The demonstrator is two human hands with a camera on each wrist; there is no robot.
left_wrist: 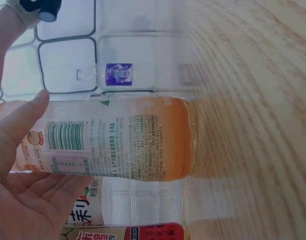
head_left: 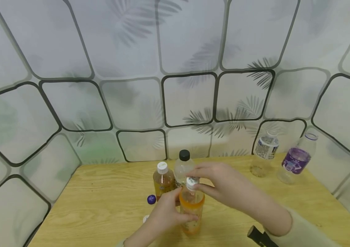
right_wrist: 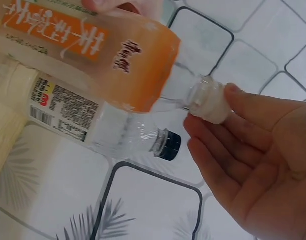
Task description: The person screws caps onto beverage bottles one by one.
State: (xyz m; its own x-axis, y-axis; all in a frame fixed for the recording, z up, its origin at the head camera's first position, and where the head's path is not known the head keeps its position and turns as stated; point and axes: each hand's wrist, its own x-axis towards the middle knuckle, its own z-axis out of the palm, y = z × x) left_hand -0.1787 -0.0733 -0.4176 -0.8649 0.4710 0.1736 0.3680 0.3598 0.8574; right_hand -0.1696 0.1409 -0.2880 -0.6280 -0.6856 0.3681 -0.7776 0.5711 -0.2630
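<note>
Head view: wooden table (head_left: 101,192), bare boards wide from 7 to 10 o'clock, wall panels close along the far edge. Orange bottle (head_left: 191,209) upright near the front edge, gripped round the body by left hand (head_left: 168,214). Right hand (head_left: 224,187) at 1 o'clock, fingertips pinching white cap (head_left: 191,182). Loose purple cap (head_left: 151,199) at 9 o'clock.

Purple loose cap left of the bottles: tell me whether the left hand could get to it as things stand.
Probably yes, once it lets go. The purple cap lies bare on the table close beside the left hand, nothing between, but that hand grips the orange bottle.
</note>
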